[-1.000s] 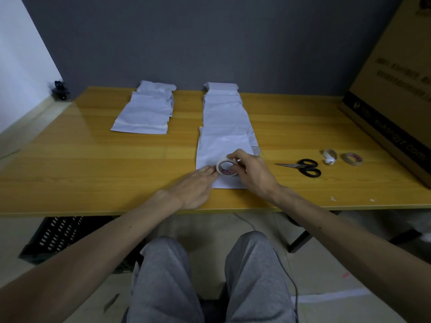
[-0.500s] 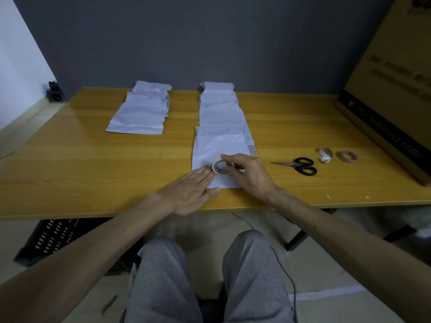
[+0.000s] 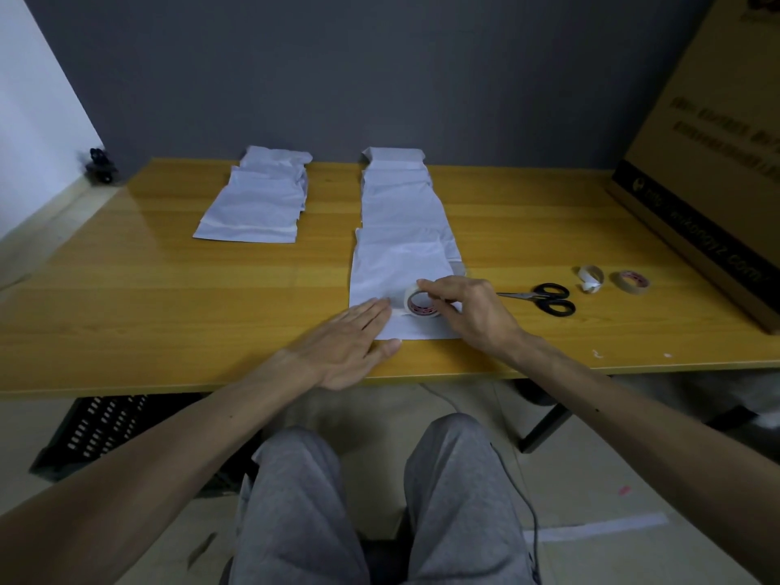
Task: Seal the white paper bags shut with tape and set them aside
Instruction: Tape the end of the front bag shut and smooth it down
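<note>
White tape roll (image 3: 409, 298), print illegible, in grip of right hand (image 3: 472, 312); left hand (image 3: 346, 344) flat.

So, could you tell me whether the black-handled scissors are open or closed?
Closed: the black-handled metal scissors lie flat on the wooden table, blades together as one thin point, handle loops nearly touching.

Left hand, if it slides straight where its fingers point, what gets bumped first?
Probably the tape roll, just past the fingertips of the left hand; the right hand holds it on the white bag.
</note>
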